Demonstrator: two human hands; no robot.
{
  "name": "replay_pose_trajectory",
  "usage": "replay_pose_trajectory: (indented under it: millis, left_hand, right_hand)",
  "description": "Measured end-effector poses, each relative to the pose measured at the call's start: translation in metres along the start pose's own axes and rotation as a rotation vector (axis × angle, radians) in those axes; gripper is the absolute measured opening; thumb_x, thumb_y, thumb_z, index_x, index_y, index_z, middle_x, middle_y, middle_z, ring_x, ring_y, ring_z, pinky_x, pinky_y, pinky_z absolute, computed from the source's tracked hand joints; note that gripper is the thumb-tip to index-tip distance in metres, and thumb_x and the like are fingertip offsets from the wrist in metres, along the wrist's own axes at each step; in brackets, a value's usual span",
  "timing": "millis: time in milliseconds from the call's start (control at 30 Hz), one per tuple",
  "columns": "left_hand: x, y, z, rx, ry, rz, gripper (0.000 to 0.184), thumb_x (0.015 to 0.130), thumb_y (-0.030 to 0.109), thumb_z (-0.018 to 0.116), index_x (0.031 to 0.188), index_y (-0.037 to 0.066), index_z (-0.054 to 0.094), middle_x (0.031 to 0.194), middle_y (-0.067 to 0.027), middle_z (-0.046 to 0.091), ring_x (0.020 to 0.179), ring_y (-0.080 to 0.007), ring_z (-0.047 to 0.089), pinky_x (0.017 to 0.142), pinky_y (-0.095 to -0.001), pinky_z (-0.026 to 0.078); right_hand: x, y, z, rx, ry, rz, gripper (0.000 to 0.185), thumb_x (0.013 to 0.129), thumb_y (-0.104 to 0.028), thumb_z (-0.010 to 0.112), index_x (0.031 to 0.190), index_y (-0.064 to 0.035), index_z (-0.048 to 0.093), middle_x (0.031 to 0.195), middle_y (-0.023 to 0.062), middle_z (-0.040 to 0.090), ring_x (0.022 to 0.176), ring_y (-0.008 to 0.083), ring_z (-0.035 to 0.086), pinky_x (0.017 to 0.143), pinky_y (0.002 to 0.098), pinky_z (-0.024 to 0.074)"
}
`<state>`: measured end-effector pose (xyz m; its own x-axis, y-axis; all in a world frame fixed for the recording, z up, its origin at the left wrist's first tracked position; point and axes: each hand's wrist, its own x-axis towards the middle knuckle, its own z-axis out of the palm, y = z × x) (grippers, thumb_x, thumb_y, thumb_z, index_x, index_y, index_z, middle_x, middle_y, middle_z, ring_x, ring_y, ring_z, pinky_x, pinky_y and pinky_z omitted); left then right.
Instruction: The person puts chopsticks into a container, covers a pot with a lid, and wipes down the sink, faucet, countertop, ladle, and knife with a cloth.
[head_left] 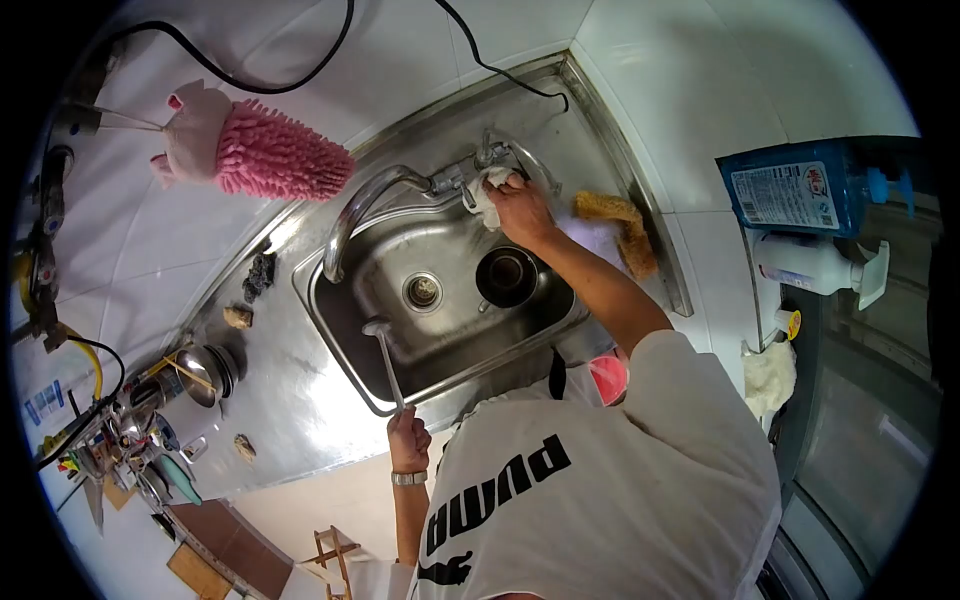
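My left hand, with a watch on its wrist, is closed around the handle end of a metal ladle. The ladle's bowl hangs over the left part of the steel sink. At the base of the faucet, my right hand grips a white cloth, pressed against the back rim. Below my right forearm, a dark-inside pot sits in the right part of the basin, beside the drain.
A yellow-brown sponge lies on the right ledge. A pink duster hangs at left. Stacked bowls and utensils stand on the left counter, near a dark scrubber. A blue bottle and white spray bottle are at right.
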<state>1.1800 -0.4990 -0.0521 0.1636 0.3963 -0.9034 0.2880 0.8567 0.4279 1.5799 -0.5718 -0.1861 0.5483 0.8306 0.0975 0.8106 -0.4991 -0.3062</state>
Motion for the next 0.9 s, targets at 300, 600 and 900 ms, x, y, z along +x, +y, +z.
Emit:
replay_pose_trajectory:
  millis: [300, 600, 900]
  left_hand:
    - [0.006, 0.008, -0.002, 0.024, -0.017, 0.031, 0.025, 0.09, 0.017, 0.054, 0.07, 0.014, 0.039, 0.045, 0.0056, 0.029, 0.032, -0.0041, 0.021, 0.029, -0.0219, 0.015]
    - [0.0, 0.007, -0.008, -0.021, -0.009, 0.02, 0.019, 0.09, 0.016, 0.051, 0.073, 0.013, 0.042, 0.047, 0.0054, 0.031, 0.033, -0.0045, 0.022, 0.03, -0.0216, 0.016]
    - [-0.001, -0.005, -0.017, -0.056, -0.011, 0.025, 0.02, 0.091, 0.016, 0.05, 0.073, 0.013, 0.042, 0.047, 0.0052, 0.03, 0.033, -0.0042, 0.02, 0.029, -0.0218, 0.015]
  right_hand:
    - [0.034, -0.008, 0.013, -0.167, -0.297, 0.007, 0.044, 0.088, -0.015, 0.042, 0.131, -0.0129, 0.042, 0.135, 0.0105, 0.043, 0.108, 0.0271, 0.056, 0.083, 0.0421, 0.0478]
    - [0.031, -0.003, 0.026, -0.049, -0.21, 0.053, 0.053, 0.082, -0.011, 0.046, 0.134, -0.0133, 0.038, 0.134, 0.0159, 0.043, 0.096, 0.0301, 0.061, 0.075, 0.0389, 0.0508]
    - [0.033, -0.014, 0.003, -0.025, -0.301, 0.064, 0.055, 0.078, -0.008, 0.051, 0.131, -0.0132, 0.042, 0.129, 0.0177, 0.046, 0.1, 0.0329, 0.058, 0.083, 0.0431, 0.0482]
